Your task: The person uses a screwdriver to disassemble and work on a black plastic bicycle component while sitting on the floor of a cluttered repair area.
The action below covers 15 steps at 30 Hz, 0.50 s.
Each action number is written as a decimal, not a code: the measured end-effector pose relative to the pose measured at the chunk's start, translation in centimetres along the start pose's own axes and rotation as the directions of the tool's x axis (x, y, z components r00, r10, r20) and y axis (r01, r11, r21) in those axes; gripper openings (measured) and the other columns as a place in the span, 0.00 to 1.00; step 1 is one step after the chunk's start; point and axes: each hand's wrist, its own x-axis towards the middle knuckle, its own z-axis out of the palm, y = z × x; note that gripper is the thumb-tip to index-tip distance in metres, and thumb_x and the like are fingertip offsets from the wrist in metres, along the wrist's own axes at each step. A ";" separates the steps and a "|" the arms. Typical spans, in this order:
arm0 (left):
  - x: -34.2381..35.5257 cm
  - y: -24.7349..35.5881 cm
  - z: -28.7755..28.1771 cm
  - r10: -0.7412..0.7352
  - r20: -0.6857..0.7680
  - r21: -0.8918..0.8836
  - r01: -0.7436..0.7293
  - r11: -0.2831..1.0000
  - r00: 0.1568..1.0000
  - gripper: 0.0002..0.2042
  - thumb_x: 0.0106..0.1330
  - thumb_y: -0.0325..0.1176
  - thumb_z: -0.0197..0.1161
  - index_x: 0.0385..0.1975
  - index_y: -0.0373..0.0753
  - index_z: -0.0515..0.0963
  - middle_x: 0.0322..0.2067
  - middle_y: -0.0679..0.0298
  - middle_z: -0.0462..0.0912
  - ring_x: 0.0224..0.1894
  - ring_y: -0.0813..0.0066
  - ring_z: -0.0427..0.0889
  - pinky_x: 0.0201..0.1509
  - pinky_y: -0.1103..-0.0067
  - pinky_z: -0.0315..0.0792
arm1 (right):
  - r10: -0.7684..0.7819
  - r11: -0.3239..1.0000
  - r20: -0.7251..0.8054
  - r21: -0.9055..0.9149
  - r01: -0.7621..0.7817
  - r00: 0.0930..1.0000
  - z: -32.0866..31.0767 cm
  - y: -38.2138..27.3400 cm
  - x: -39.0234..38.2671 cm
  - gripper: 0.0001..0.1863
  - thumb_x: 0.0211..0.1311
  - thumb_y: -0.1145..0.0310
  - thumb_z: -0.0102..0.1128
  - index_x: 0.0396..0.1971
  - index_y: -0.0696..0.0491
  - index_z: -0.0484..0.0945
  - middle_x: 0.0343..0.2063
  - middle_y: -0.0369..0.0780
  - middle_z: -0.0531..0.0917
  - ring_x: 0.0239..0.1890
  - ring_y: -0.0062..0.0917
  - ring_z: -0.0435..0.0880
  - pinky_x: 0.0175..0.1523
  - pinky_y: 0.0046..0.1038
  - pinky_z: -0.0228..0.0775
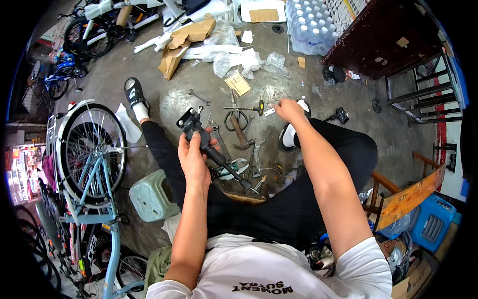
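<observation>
My left hand (195,153) is closed round a black bicycle kickstand (215,155), its mounting plate up and its foot pointing down to the right. My right hand (289,110) reaches out past my right knee with its fingers pinched together. At its fingertips is a small pale flat piece (269,112); whether the fingers grip it or something else, I cannot make out. Left of that hand lies a T-handle hex key (261,106) with a yellow and black grip. Scissors (230,121), a hammer (240,133) and several wrenches (219,139) lie on the floor between my legs.
A light blue bicycle (110,239) stands at the left beside a pale green stool (152,196). Cardboard (191,34) and plastic wrap litter the far floor, near packed water bottles (311,27). A wooden stool (411,196) and blue case (434,219) are at the right.
</observation>
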 end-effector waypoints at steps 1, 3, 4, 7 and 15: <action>1.0 -0.3 -0.5 -0.017 -0.002 0.005 0.017 1.000 1.000 0.13 0.78 0.35 0.55 0.53 0.34 0.71 0.46 0.51 0.85 0.35 0.69 0.86 0.38 0.72 0.84 | 0.011 1.000 0.014 -0.002 -0.011 1.000 1.2 0.6 0.0 0.25 0.67 0.47 0.55 0.44 0.54 0.85 0.47 0.50 0.87 0.50 0.48 0.86 0.55 0.47 0.77; 2.8 -0.9 -1.6 -0.024 -0.031 0.004 0.024 1.000 0.999 0.13 0.78 0.35 0.55 0.53 0.34 0.71 0.46 0.51 0.85 0.35 0.69 0.86 0.38 0.73 0.84 | 0.101 0.995 0.116 -0.014 -0.100 0.988 3.8 0.8 -0.1 0.25 0.67 0.47 0.56 0.47 0.54 0.85 0.47 0.51 0.87 0.53 0.48 0.85 0.56 0.47 0.77; 3.7 -1.0 -2.0 -0.042 -0.047 0.007 0.042 0.999 0.998 0.13 0.78 0.35 0.55 0.53 0.34 0.71 0.46 0.51 0.85 0.35 0.69 0.86 0.38 0.73 0.84 | 0.103 0.995 0.139 -0.022 -0.101 0.985 5.1 0.5 0.2 0.25 0.67 0.47 0.56 0.47 0.54 0.85 0.47 0.51 0.87 0.53 0.48 0.85 0.56 0.47 0.77; 5.8 -2.5 -1.9 -0.115 -0.095 0.021 0.117 0.993 0.989 0.12 0.78 0.35 0.55 0.53 0.35 0.72 0.47 0.53 0.86 0.35 0.72 0.87 0.39 0.74 0.84 | 0.301 0.946 0.114 0.088 -0.312 0.947 9.5 0.9 3.0 0.27 0.67 0.45 0.56 0.52 0.53 0.81 0.50 0.53 0.86 0.55 0.50 0.83 0.59 0.47 0.74; 8.4 -5.7 -6.5 -0.256 -0.206 0.050 0.272 0.961 0.944 0.10 0.78 0.34 0.55 0.52 0.39 0.74 0.44 0.59 0.87 0.35 0.72 0.85 0.39 0.73 0.82 | 0.535 0.822 -0.079 0.278 -0.497 0.841 16.9 -4.7 10.4 0.38 0.58 0.42 0.69 0.55 0.60 0.71 0.51 0.55 0.83 0.56 0.51 0.82 0.60 0.48 0.74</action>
